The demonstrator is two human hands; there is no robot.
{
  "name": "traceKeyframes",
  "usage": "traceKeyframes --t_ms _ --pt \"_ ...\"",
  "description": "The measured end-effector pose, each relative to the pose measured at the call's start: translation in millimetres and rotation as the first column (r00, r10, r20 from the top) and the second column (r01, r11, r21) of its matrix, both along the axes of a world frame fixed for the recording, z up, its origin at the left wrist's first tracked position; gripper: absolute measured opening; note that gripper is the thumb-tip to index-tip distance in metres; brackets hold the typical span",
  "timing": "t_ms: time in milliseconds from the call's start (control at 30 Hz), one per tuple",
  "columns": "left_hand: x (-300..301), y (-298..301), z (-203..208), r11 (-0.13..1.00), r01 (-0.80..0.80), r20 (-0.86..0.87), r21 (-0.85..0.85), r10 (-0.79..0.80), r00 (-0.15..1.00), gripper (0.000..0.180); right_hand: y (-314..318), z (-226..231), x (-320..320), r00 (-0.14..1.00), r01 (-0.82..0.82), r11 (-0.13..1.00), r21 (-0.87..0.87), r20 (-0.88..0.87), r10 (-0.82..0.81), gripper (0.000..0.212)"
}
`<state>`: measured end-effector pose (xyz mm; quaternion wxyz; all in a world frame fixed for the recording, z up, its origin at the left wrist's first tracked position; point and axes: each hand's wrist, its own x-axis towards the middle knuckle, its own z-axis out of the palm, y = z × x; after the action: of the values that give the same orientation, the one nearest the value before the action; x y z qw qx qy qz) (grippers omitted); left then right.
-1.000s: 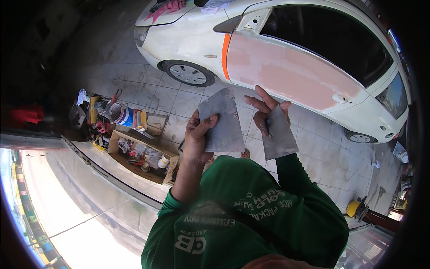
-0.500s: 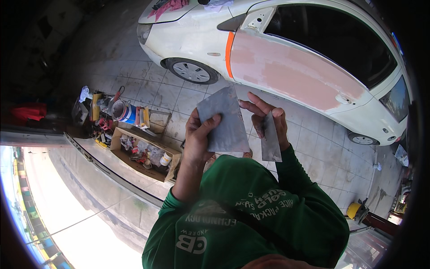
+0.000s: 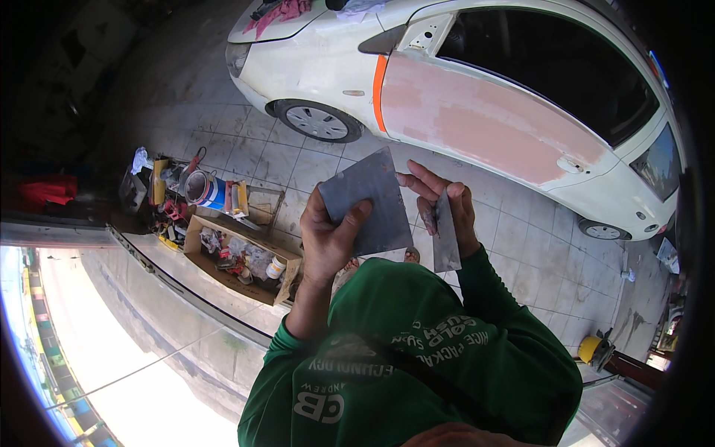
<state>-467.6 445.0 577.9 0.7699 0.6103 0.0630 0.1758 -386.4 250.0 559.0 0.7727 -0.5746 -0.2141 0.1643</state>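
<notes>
Grey sheet (image 3: 369,201): flat, roughly square, dull dark grey, lighter scuffing across its face, one corner pointing up. The left hand (image 3: 328,242) is gripping it at its lower left, thumb lying over the face, fingers behind. It is being held up in front of the chest, above the tiled floor (image 3: 521,253).

Second sheet (image 3: 445,231): same grey, showing edge-on as a narrow upright strip. The right hand (image 3: 445,212) is pinching it, fingers stretching toward the first sheet's right edge; whether the two sheets are touching cannot be told. Both hands are closing on their sheets, just beside each other.

Sleeves (image 3: 447,335): green, printed, filling the lower middle of the view.

Cardboard box (image 3: 238,261): open, lying on the floor to the left, holding small tins, a white pot and assorted clutter too small to tell apart.

Can (image 3: 202,188): round, open, blue-sided, standing beyond the box among tools, a yellow item and a rag.

Car (image 3: 357,59): white, standing beyond the hands, its door (image 3: 484,119) being covered in pinkish filler, an orange strip (image 3: 380,82) running along the front edge of that patch. Front wheel (image 3: 316,121) is resting on the tiles. A red cloth (image 3: 279,11) is lying on the bonnet.

Yellow object (image 3: 590,348): sitting on the floor at the lower right, well apart from the hands.

Nothing is standing between the hands and the car door.
</notes>
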Motion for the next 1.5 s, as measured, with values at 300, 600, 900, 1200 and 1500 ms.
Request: traceKeyframes --t_ms 300,600,900,1200,1500 --pt "-7 3 -4 0.988 -0.024 -0.001 0.155 0.025 1.0 0.022 3 0 -3 0.998 0.002 1.0 0.006 -0.059 -0.002 0.095" --pt "-15 7 -9 0.953 -0.052 -0.022 0.3 0.061 0.998 0.023 4 -2 -4 0.987 -0.027 1.0 -0.003 -0.156 0.026 0.096" --pt "-19 7 -5 0.945 -0.018 -0.034 0.327 0.031 0.999 0.023 1 -2 -6 0.989 -0.047 0.998 -0.052 -0.144 0.039 0.096" --pt "-21 8 -7 0.894 -0.042 -0.06 0.446 0.077 0.995 0.026 1 -10 -2 0.942 -0.09 0.993 0.082 -0.316 0.112 0.094" --pt "-21 11 -9 0.895 0.002 -0.072 0.446 0.033 0.997 0.024 0 -5 2 0.973 -0.08 0.995 -0.063 -0.222 0.064 0.091"
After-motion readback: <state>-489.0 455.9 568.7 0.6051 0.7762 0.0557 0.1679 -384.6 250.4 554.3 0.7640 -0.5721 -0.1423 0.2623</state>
